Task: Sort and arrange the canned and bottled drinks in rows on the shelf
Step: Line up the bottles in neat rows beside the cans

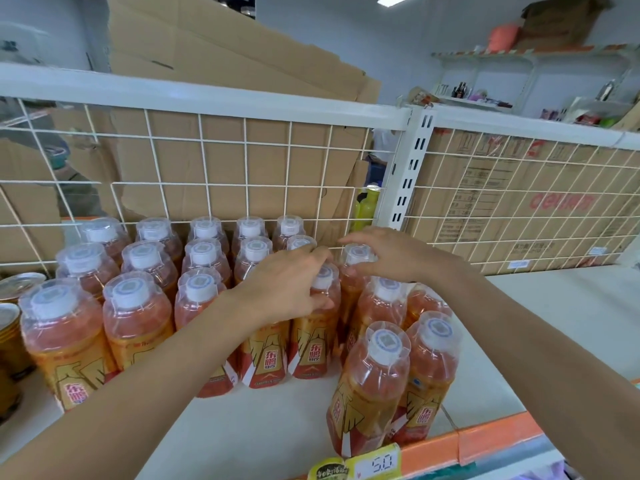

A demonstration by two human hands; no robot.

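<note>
Several gold cans (14, 306) stand at the far left. Beside them a tidy block (138, 289) of orange bottles runs in straight files back to the wire grid (242, 161). The step in hand looks like squaring up the block's ragged right side. To do it well, slide each bottle upright along the shelf (554, 323) rather than lifting it. Press it flush against its neighbour and keep its file straight to the grid.

The left hand (287, 285) wraps the clear cap of the end bottle (311, 348), fingers over the top and thumb curled below on the shoulder, a closed grip. Just to its right, the right hand (398, 258) arches over the rear bottle (356, 258), fingertips and thumb pinching its cap. Further right, a cluster of loose bottles (372, 386) stands out of line near the shelf's front lip, not yet in any file.
</note>
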